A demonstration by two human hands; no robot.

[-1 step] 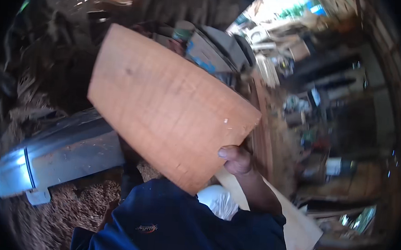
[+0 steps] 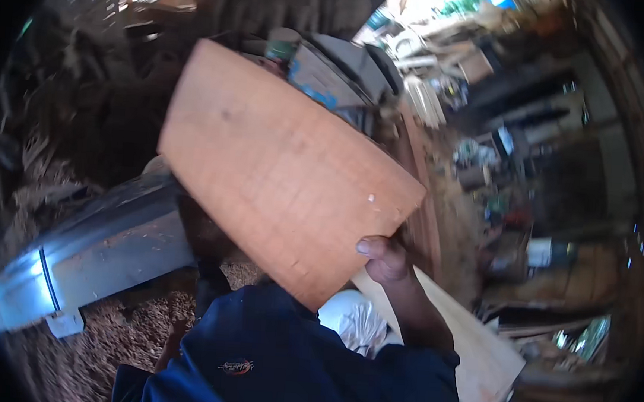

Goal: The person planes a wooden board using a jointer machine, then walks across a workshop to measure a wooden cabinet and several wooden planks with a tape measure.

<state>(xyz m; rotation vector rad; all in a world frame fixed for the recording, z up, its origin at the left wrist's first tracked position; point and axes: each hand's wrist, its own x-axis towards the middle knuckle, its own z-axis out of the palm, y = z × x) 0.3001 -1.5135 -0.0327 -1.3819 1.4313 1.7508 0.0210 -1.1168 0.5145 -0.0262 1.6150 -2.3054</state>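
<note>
Fingers [image 2: 380, 251] of the right hand [image 2: 388, 261] are clamping a wooden board [image 2: 287, 169] at its edge, thumb on its face, the rest hiding behind; the left hand is going unseen. From the thumb, the board is stretching toward ten o'clock, a white bag [image 2: 352, 319] sitting near six.

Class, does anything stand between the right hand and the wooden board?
Nothing visible does: the right hand directly grips the wooden board, its thumb on the broad face at the end nearer the person. The left hand is not visible, so I cannot judge it.
</note>
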